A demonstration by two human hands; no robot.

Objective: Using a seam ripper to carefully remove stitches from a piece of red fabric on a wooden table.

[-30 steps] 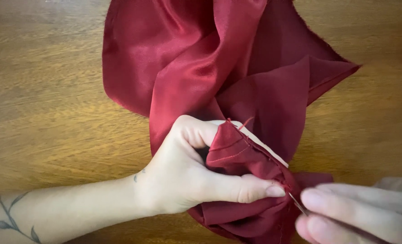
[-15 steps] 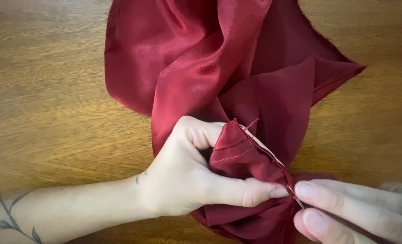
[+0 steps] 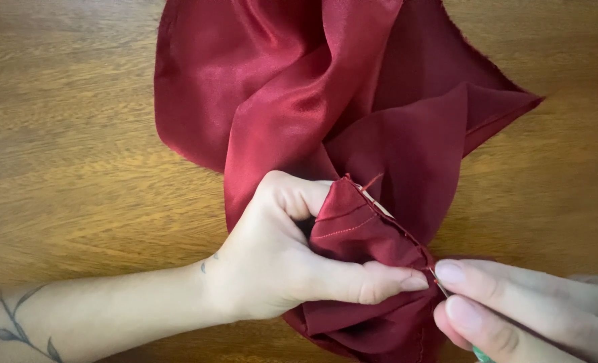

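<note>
Cloth: dark red satin fabric (image 3: 326, 114), glossy and crumpled, lies heaped on the wooden table (image 3: 63, 134) from the top edge of the head view down to the lower middle.
Fold: a stitched, folded edge of the cloth stands up at the lower middle, a line of thread running along it.
Left hand (image 3: 278, 259): fingers curled tight around the fold, thumb stretched along its lower side, pinching the cloth; the forearm lies across the table from the lower left.
Right hand (image 3: 521, 309): comes in at the lower right, thumb and forefinger closed narrowly on a thin needle (image 3: 439, 282) at the end of the folded edge, just beside the left thumb tip.
</note>
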